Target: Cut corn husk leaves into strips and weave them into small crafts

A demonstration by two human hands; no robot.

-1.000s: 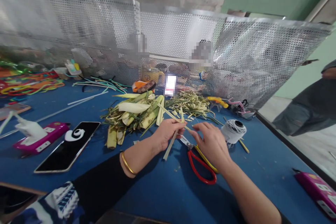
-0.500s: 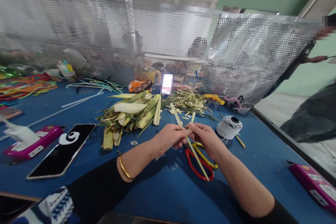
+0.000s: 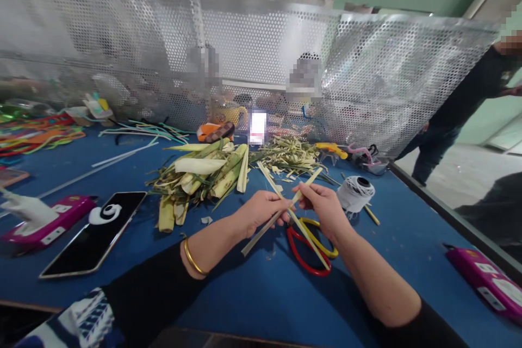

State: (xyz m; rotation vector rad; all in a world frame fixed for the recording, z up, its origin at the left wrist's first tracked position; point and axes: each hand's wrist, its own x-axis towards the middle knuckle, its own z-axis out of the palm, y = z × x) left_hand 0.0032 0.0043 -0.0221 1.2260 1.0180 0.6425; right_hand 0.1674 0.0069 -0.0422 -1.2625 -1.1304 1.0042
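Observation:
Two pale, flat plant-leaf strips cross in an X between my hands. My left hand is closed, pinching the leaf strips near their crossing. My right hand pinches the upper right part of one strip between thumb and fingers. Just beneath lie scissors with one red and one yellow handle loop; their blades are hidden by my hands. To the right of my right hand stands a spool of white thread. A pile of pale green husks and leaves lies beyond my left hand.
Shredded leaf scraps lie at the back. A phone and a magenta power strip are at left, another power strip at right. An orange-yellow glue gun rests before a perforated metal screen. A person stands beyond the table.
One leaf strip now slants out to the upper right and lower left, crossing the other more openly. My right hand has shifted slightly up. The person at right has come further into view.

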